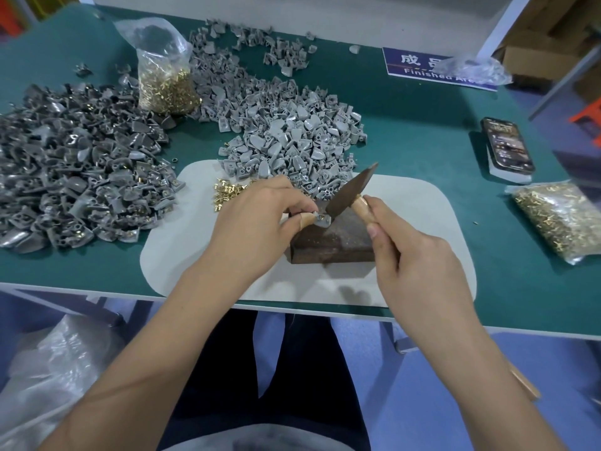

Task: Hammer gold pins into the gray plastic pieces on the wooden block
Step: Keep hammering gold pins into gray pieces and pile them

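One wooden block (335, 237) sits on the tabletop (422, 131), between the two hands. Left hand (257, 219) pinches one gray plastic piece (320, 219) at the block's top, one gold pin (321, 217) seated in it. Right hand (419, 252) grips one hammer (349, 190), head just above the piece. Loose gold pins (227, 192) lie just beyond the left hand. Two bags of pins: one (164, 79) far beyond the left hand, one (559, 219) right of the right hand. One phone (507, 146) lies beyond the latter.
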{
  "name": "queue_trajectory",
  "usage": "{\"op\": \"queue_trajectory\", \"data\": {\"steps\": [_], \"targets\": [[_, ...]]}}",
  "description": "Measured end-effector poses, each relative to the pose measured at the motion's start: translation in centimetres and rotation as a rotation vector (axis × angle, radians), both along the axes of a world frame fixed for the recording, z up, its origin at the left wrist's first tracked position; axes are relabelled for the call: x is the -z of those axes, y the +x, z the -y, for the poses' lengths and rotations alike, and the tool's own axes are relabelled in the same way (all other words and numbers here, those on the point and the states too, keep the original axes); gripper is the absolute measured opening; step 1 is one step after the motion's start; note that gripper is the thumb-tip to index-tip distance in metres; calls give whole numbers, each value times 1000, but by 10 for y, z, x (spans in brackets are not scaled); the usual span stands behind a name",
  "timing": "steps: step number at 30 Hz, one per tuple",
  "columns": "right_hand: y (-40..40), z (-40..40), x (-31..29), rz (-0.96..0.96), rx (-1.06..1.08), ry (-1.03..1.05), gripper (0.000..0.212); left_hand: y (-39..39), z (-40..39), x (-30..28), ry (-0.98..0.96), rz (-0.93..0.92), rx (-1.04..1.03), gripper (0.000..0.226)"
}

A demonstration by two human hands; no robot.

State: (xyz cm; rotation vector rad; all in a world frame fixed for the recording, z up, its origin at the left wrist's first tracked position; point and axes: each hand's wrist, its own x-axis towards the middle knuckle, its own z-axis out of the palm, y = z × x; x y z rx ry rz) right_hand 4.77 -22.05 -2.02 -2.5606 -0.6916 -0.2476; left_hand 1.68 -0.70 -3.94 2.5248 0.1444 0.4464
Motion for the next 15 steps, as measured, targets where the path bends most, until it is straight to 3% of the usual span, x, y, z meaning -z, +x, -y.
{"op": "queue_trajectory", "data": {"steps": [15], "targets": [[1,9,-3,-33,16,132,33,-14,8,-1,77,13,-63,7]]}}
